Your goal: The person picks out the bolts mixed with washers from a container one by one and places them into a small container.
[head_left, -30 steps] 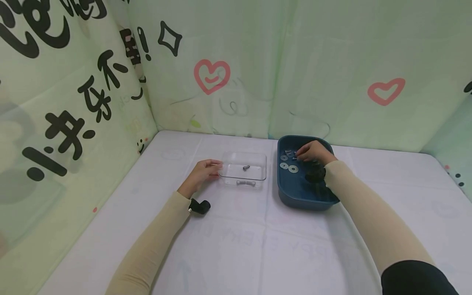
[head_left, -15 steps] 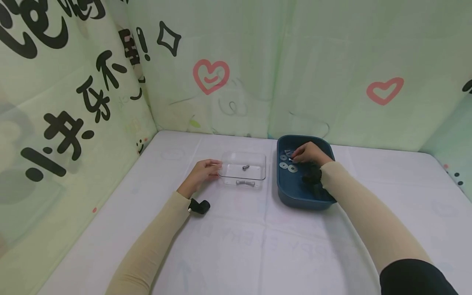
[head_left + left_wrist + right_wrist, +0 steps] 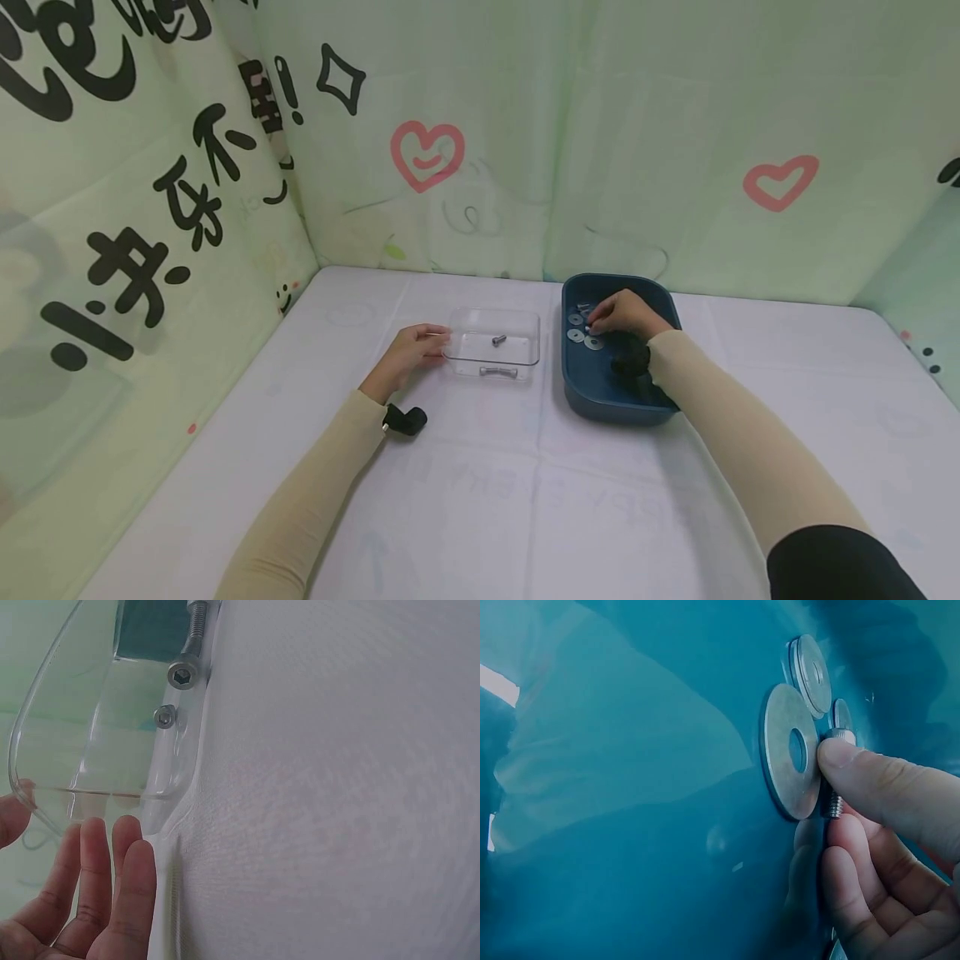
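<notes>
In the head view my left hand (image 3: 407,358) is at the left side of a clear plastic box (image 3: 492,362). Its fingers are fairly straight by the box's end wall, the thumb at the rim in the left wrist view. Socket-head bolts (image 3: 182,673) lie inside that box. My right hand (image 3: 626,315) reaches into a dark blue tub (image 3: 611,410). Between thumb and fingertips it pinches a small socket-head bolt (image 3: 835,806), whose threaded end shows below the thumb. Right beside this bolt is a large flat washer (image 3: 780,769), with smaller stacked washers (image 3: 811,675) behind.
Both containers stand on a white-covered table (image 3: 465,500), the tub to the right of the box with a gap between. A pale green curtain (image 3: 645,150) rises behind the table. More metal pieces (image 3: 583,308) lie at the tub's far left.
My right hand has shifted slightly left and toward me inside the tub, over the washers. The left hand stays at the box. The head view has drifted a little.
</notes>
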